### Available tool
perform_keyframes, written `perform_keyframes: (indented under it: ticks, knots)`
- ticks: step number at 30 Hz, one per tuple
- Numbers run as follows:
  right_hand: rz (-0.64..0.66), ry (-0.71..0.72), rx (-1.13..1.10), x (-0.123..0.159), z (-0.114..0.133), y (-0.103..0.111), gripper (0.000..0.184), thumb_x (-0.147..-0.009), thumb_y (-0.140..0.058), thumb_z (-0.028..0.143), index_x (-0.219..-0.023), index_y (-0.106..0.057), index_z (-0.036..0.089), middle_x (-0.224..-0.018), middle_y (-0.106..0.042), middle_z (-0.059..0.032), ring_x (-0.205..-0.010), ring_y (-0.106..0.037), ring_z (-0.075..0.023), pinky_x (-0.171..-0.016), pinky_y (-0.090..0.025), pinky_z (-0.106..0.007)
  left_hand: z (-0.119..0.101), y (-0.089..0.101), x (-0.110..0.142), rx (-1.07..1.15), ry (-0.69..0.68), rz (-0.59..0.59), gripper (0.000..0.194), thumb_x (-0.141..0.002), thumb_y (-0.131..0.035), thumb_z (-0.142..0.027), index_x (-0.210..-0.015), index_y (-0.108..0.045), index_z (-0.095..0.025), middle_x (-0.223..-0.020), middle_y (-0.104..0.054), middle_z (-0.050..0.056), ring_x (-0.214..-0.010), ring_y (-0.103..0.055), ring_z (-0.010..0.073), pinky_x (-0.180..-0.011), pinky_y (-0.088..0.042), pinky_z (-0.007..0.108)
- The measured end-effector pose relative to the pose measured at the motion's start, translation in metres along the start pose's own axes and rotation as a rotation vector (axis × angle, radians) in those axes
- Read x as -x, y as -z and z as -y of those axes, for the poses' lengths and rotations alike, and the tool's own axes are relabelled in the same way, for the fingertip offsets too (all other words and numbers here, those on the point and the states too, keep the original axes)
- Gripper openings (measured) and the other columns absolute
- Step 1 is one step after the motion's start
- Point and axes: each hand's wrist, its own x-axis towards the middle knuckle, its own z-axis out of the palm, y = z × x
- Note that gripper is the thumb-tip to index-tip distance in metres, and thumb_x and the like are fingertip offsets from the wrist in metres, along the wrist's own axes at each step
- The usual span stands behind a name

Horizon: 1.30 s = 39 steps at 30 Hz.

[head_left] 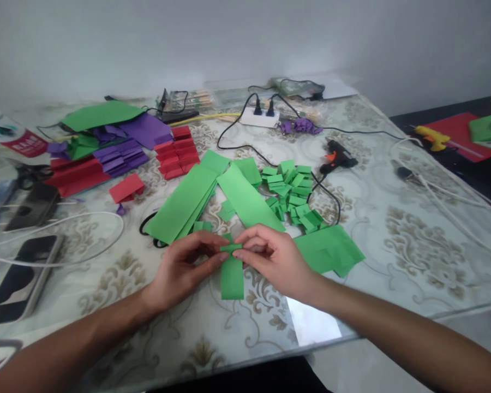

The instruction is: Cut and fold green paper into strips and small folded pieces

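Note:
Between my two hands is a narrow green paper strip (pixel 232 278), its lower end hanging toward me and a fold across it at the fingertips. My left hand (pixel 186 265) pinches the fold from the left with thumb and forefinger. From the right, my right hand (pixel 276 259) pinches the same strip, its fingertips almost meeting the left ones. Just beyond the hands lie a stack of long green paper strips (pixel 184 202) and another green strip (pixel 249 199). A heap of small folded green paper pieces (pixel 292 191) sits to the right, with wider green sheets (pixel 331 248) nearer me.
A black glue gun (pixel 339 156) and a white power strip (pixel 259 116) with trailing cords lie behind. Red folded papers (pixel 177 153), purple papers (pixel 120 155), scissors (pixel 28 173) and a phone (pixel 22 278) are on the left. At far right is a yellow glue gun (pixel 432 137).

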Motion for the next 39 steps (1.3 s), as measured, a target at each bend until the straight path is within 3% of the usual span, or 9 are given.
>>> perform_keyframes:
  ticks: [11, 39]
  knots:
    - [-0.006, 0.016, -0.053, -0.0026, -0.0046, 0.0007, 0.024, -0.082, -0.084, 0.033, -0.094, -0.069, 0.020, -0.072, -0.072, 0.0021, -0.064, -0.064, -0.0117, -0.059, -0.047, -0.022, 0.0026, 0.0007, 0.0000, -0.036, -0.045, -0.011, 0.019, -0.085, -0.081, -0.020, -0.102, -0.080, -0.025, -0.087, -0.074, 0.001, -0.074, -0.068, 0.0110, -0.067, -0.057, 0.017]
    - [-0.006, 0.033, -0.033, -0.0003, -0.0025, -0.0011, 0.021, -0.086, -0.080, 0.032, -0.095, -0.065, 0.021, -0.072, -0.070, 0.0026, -0.061, -0.060, -0.0112, -0.057, -0.042, -0.023, -0.0012, 0.0008, -0.0018, -0.020, 0.021, -0.044, 0.013, -0.084, -0.082, -0.021, -0.096, -0.082, -0.024, -0.080, -0.077, 0.000, -0.071, -0.071, 0.0108, -0.066, -0.058, 0.015]
